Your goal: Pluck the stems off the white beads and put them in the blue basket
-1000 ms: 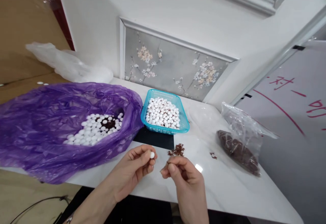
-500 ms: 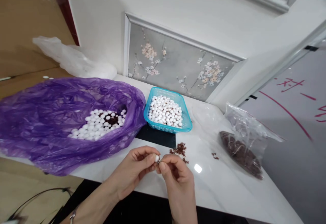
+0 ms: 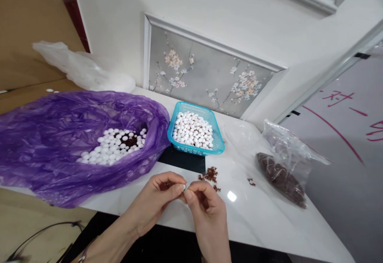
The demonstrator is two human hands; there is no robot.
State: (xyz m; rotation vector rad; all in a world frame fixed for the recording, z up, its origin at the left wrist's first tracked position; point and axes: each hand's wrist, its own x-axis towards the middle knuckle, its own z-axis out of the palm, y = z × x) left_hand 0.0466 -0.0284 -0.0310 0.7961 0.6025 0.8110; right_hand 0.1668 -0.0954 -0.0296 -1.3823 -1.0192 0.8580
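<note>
My left hand [image 3: 158, 199] pinches a small white ball [image 3: 184, 187] between thumb and fingertips, and the fingers cover most of it. Pressed against the same spot, the thumb and forefinger of my right hand [image 3: 208, 211] are closed; whatever they hold is too small and hidden to make out. Just beyond the fingers, a little heap of brown star-like pieces [image 3: 211, 174] lies on the white table [image 3: 239, 219]. Behind it stands a blue plastic basket [image 3: 220, 145] filled with white balls [image 3: 191, 129], brown bits showing between them.
An open purple plastic bag [image 3: 54, 135] with white balls and brown pieces spreads over the left side. A clear zip bag of brown pieces [image 3: 283, 181] lies at right, near a few loose brown bits [image 3: 251, 182]. Behind are a white plastic bag [image 3: 86, 71] and a floral panel [image 3: 206, 67].
My fingertips have come closer together around the white ball, so less of it shows. The whole view has shifted slightly; the basket and bags stay where they were.
</note>
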